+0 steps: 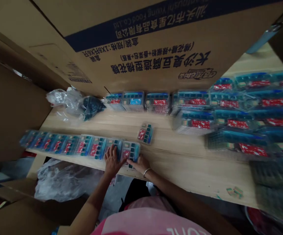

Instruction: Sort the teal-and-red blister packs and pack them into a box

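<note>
A row of small clear packets (65,144) with teal and red contents lies along the near edge of the wooden table (180,163). My left hand (112,160) lies flat, fingers spread, on the packet second from the row's right end. My right hand (139,164), a bracelet on its wrist, grips the near edge of the last packet (131,150). A single packet (145,133) sits apart, a little farther in on the table.
A large printed cardboard box (161,49) stands behind the table. Stacks of the same packets (241,111) fill the right side and the back edge. Crumpled plastic bags (75,102) lie at the back left. Another bag (58,182) and cartons sit below the table.
</note>
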The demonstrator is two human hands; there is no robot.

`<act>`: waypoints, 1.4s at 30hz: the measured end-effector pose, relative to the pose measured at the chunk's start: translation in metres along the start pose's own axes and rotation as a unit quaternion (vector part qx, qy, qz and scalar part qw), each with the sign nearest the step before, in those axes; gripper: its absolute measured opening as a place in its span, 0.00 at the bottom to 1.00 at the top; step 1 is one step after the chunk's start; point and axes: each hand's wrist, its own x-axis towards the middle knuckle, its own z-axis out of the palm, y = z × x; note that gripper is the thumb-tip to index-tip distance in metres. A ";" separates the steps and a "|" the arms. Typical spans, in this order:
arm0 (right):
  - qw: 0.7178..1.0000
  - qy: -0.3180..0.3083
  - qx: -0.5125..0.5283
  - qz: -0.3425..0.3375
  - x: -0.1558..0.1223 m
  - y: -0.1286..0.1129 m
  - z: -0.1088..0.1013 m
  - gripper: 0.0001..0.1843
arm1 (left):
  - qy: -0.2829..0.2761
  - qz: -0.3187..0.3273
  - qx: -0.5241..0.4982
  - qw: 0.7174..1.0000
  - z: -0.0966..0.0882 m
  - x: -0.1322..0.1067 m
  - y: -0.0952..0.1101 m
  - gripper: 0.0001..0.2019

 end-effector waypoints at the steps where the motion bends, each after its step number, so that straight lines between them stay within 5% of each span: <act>1: 1.000 -0.008 0.001 -0.011 0.001 0.001 -0.003 0.30 | 0.003 0.000 0.001 1.000 0.002 -0.001 -0.001 0.38; 5: 0.994 -0.095 -0.047 -0.034 0.007 0.009 -0.033 0.26 | 0.005 0.007 0.014 1.000 0.001 -0.002 -0.003 0.38; 8: 0.986 0.029 -0.155 -0.046 0.026 0.010 -0.058 0.25 | 0.049 0.011 0.055 0.997 0.001 -0.004 0.011 0.34; 10: 0.965 0.107 -0.221 -0.098 0.044 0.013 -0.068 0.27 | 0.061 0.079 0.075 0.992 0.005 -0.007 0.028 0.27; 13: 0.940 0.089 -0.294 -0.147 0.066 0.028 -0.074 0.30 | 0.012 0.236 0.077 0.969 0.016 -0.011 0.051 0.24; 15: 0.933 0.084 -0.310 -0.162 0.068 0.049 -0.078 0.29 | -0.009 0.268 0.081 0.960 0.025 -0.013 0.059 0.25; 23: 0.917 0.120 -0.306 -0.224 0.004 0.161 -0.114 0.27 | 0.033 0.293 0.089 0.951 0.040 -0.009 0.046 0.26; 28: 0.923 0.150 -0.254 -0.246 -0.020 0.181 -0.126 0.29 | 0.078 0.333 0.055 0.938 0.038 -0.003 0.041 0.24; 31: 0.915 0.252 -0.167 -0.268 -0.038 0.185 -0.151 0.28 | 0.088 0.307 0.042 0.947 0.029 0.001 0.054 0.21; 33: 0.892 0.363 -0.100 -0.250 -0.053 0.193 -0.178 0.25 | 0.078 0.273 0.006 0.959 0.025 0.005 0.084 0.18; 36: 0.838 0.518 -0.030 -0.167 -0.070 0.213 -0.226 0.23 | -0.022 0.247 -0.146 0.958 0.037 0.016 0.169 0.18; 39: 0.805 0.588 0.009 -0.071 -0.073 0.234 -0.264 0.26 | -0.201 0.165 -0.332 0.907 0.065 0.030 0.288 0.24; 42: 0.807 0.590 0.038 0.004 -0.066 0.248 -0.285 0.31 | -0.307 0.009 -0.464 0.831 0.090 0.042 0.393 0.27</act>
